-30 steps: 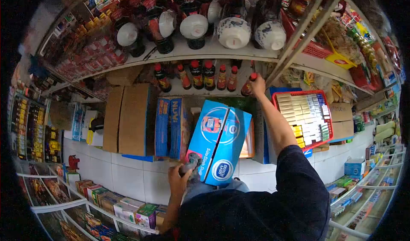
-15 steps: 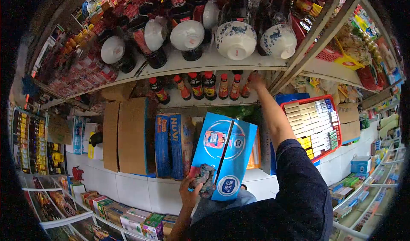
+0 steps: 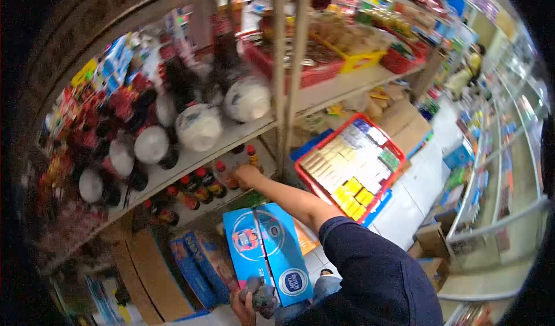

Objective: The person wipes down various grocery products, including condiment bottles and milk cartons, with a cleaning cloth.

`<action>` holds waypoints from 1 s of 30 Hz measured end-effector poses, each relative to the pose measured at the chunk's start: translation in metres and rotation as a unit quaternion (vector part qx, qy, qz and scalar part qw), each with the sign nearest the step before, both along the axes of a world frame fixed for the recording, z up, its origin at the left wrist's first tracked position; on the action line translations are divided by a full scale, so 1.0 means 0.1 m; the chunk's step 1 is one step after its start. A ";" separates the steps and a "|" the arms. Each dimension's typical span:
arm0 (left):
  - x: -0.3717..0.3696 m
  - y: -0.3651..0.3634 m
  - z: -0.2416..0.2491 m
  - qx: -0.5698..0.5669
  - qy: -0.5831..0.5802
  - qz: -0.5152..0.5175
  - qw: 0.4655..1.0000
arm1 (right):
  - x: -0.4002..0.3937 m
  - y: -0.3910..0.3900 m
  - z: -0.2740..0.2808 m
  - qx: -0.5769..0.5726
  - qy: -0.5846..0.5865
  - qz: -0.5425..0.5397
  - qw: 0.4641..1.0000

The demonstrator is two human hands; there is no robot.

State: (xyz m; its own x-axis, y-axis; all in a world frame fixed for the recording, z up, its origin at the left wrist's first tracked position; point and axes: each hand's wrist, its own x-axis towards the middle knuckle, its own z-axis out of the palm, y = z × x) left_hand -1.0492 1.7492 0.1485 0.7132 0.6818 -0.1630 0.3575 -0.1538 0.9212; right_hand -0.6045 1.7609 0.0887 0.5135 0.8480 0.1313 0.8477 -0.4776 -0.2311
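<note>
My right hand reaches up to a shelf, among a row of dark sauce bottles with red caps. Its fingers are curled next to one small bottle; blur hides whether it grips it. My left hand is low at the frame's bottom edge, shut on a dark grey crumpled bundle. The bundle rests against the lower end of a blue Dutch Lady carton that stands on end.
White bowls sit upturned on dark bottles on the shelf above. A red basket of small boxes hangs right of a metal upright. Brown cartons and blue boxes stand at lower left. Glass display counters run along the right.
The view has swung and tilted to the right, so the shelves now slant. My right hand stays at the bottle row; my left hand still grips the bundle by the blue carton.
</note>
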 end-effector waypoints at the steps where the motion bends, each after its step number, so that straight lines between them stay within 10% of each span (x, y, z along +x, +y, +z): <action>1: 0.03 0.00 0.09 0.049 -0.028 -0.071 0.996 | -0.08 -0.09 0.13 0.050 -0.028 0.035 0.998; 3: 0.12 -0.05 0.13 -0.036 -0.082 -0.026 0.996 | -0.45 -0.38 0.77 0.110 0.002 0.037 0.993; 9: 0.59 -0.21 1.06 0.250 -0.132 -0.247 0.927 | -1.25 -1.53 2.08 0.190 0.029 0.238 0.952; 17: 1.03 -1.57 1.73 0.067 -0.156 -0.529 0.831 | -2.41 -3.60 3.26 0.188 0.131 0.282 0.932; 21: 1.10 -2.57 1.60 -0.049 -0.257 -0.566 0.782 | -2.74 -4.69 3.30 0.300 0.218 0.129 0.919; 25: 1.27 -3.50 1.42 -0.197 -0.171 -0.476 0.840 | -3.21 -5.74 3.11 0.357 0.230 -0.143 0.894; 27: 1.40 -4.07 1.53 -0.078 -0.288 -0.444 0.845 | -3.48 -6.05 3.02 0.305 0.273 -0.244 0.879; 30: 1.54 -4.56 1.65 -0.092 -0.152 -0.535 0.826 | -3.55 -6.40 2.76 0.338 0.195 -0.315 0.865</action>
